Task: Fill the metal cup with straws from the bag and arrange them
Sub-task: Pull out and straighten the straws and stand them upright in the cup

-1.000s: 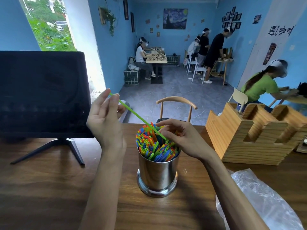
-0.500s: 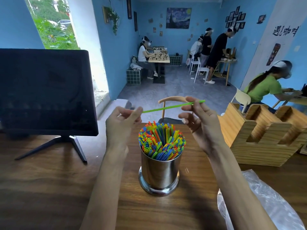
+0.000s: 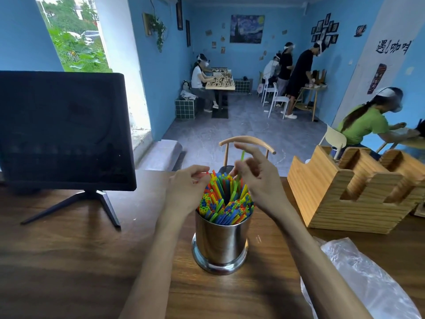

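Both forearms reach forward, left hand [image 3: 187, 189] loosely curled, right hand [image 3: 258, 180] fingers pinching.

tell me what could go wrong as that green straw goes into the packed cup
1. The metal cup already looks crammed with straws, so the green straw pinched by the right hand may bend or jam rather than slide in.
2. Forcing it could push neighbouring straws up or out onto the table.
3. The left hand is at the straw tops, not gripping the cup, so a sideways shove might tip it.
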The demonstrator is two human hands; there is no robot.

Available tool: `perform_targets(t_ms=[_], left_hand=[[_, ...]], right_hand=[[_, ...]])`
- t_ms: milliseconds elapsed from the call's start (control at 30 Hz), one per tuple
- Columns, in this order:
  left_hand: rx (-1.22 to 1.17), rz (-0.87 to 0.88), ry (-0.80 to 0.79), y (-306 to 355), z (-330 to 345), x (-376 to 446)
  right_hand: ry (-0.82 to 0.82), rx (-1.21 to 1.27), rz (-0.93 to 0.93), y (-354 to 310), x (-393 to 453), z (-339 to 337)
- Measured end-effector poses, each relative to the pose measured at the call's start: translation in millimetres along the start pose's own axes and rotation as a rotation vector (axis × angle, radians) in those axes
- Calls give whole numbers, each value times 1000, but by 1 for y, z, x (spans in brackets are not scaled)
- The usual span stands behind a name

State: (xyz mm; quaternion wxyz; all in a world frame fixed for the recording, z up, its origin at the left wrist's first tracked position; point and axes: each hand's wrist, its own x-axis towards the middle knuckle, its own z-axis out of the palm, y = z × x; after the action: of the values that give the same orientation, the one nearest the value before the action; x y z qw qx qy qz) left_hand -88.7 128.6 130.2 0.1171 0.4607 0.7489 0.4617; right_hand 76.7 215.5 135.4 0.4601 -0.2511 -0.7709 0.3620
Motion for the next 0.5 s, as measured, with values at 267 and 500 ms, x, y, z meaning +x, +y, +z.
perform_targets(t_ms=[267, 500], left_hand=[[-30, 23, 35, 1, 0, 2], [-262, 182, 199, 15, -6, -3]], right_hand=[[-130, -237, 106, 7, -3, 3], [-174, -221, 106, 8, -3, 5]])
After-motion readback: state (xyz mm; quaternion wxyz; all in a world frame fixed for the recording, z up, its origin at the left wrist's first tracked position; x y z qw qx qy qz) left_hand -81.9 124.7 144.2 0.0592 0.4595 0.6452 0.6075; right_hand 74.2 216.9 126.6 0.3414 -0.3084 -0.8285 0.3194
